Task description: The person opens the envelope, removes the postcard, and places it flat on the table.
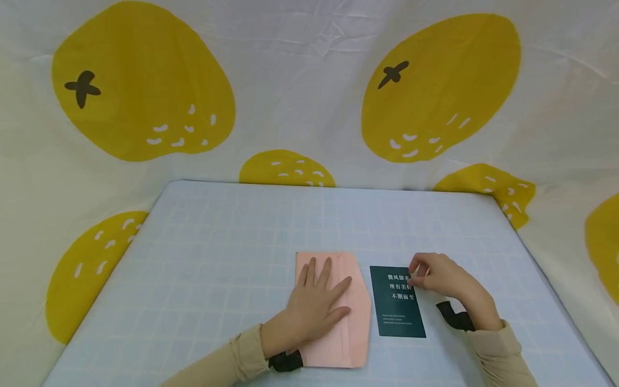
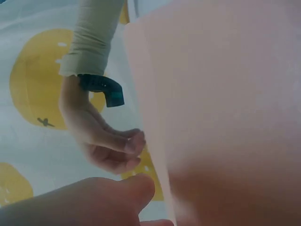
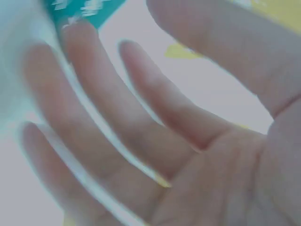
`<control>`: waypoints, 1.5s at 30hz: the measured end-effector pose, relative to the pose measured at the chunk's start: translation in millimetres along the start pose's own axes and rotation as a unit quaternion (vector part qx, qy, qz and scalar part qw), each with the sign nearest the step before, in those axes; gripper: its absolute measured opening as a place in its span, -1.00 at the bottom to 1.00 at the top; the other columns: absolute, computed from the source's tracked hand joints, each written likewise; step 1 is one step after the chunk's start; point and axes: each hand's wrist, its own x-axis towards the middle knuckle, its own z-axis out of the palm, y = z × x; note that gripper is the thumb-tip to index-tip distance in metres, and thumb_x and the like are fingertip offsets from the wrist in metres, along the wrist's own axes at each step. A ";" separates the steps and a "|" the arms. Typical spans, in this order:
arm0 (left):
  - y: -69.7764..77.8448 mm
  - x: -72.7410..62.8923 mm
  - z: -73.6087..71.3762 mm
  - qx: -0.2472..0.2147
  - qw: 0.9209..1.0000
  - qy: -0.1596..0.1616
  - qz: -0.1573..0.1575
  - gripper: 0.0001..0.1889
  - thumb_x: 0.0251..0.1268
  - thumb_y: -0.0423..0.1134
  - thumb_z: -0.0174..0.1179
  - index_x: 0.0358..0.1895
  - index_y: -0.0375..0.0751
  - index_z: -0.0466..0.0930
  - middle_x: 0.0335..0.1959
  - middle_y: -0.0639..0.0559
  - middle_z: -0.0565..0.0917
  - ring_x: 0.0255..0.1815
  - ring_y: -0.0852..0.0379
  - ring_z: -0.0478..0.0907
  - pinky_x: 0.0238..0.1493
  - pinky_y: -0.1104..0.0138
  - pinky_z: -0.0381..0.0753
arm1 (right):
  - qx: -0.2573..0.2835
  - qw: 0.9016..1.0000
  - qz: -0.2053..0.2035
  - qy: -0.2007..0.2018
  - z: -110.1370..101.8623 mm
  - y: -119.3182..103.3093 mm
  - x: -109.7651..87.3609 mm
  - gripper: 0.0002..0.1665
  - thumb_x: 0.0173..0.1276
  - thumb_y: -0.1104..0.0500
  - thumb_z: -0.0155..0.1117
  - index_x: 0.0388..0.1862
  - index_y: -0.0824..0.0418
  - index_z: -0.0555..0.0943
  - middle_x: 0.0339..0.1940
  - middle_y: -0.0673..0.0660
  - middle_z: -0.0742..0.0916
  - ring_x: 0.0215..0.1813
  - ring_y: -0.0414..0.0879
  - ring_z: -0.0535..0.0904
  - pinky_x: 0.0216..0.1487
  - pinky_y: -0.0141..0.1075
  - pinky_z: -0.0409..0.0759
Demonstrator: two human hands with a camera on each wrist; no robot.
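Note:
My left hand [image 1: 316,303] rests with spread fingers on a pink envelope [image 1: 358,317], whose tapered flap side faces right. To the right of the envelope lies a dark green card [image 1: 400,317] with white printed characters. Over the card's upper right edge is my right hand [image 1: 445,277], its fingers bent and thumb close to them. In the right wrist view the fingers of the right hand [image 3: 155,132] look loosely extended, apart from the thumb, with a corner of the green card [image 3: 70,12] beyond the fingertips. Nothing appears held there. The envelope [image 2: 221,84] fills much of the left wrist view.
A table with a pale blue checked cover [image 1: 217,242] lies under everything. Behind and beside it hangs a white cloth [image 1: 300,80] printed with large yellow fruit shapes. Both wrists wear black bands, one [image 1: 454,316] near the right sleeve.

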 end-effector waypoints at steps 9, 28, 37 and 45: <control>-7.2 -17.2 -18.3 0.013 0.998 -0.024 0.055 -0.15 0.43 0.42 -0.26 0.54 -0.14 0.16 0.55 -0.25 0.13 0.55 -0.27 0.03 0.50 -0.03 -0.05 | -0.099 0.980 -0.145 0.095 8.3 -36.1 -24.7 -0.54 0.19 0.17 0.52 0.06 0.17 0.60 0.04 0.12 0.69 0.03 0.07 0.61 0.03 0.04 0.61; 6.0 -53.9 -5.4 0.072 0.995 -0.018 0.060 0.35 -0.16 0.79 -0.20 0.59 -0.19 -0.01 0.54 -0.44 -0.01 0.53 -0.42 -0.06 0.45 -0.16 0.00 | -0.114 0.982 -0.149 -0.019 77.4 -17.4 -49.4 -0.04 0.26 -0.47 0.16 0.57 -0.18 0.24 0.62 0.22 0.11 0.57 0.36 -0.07 0.31 0.43 0.05; 10.6 -49.1 0.1 0.100 0.993 0.006 0.068 0.32 -0.07 0.77 -0.27 0.55 -0.30 0.06 0.51 -0.46 0.09 0.53 -0.34 0.03 0.48 -0.12 -0.07 | -0.122 0.982 -0.140 -0.020 77.7 -20.0 -52.1 -0.14 0.36 -0.22 0.26 0.57 -0.10 0.24 0.62 0.23 0.11 0.56 0.37 -0.05 0.30 0.42 0.09; 14.7 -41.1 6.0 0.084 0.995 0.000 0.059 0.34 -0.10 0.79 -0.29 0.55 -0.30 0.08 0.52 -0.42 0.10 0.50 -0.44 0.03 0.44 -0.12 0.09 | -0.114 0.984 -0.132 -0.023 74.1 -16.5 -52.0 -0.17 0.39 -0.17 0.26 0.57 -0.05 0.25 0.62 0.22 0.12 0.57 0.35 -0.06 0.32 0.39 0.09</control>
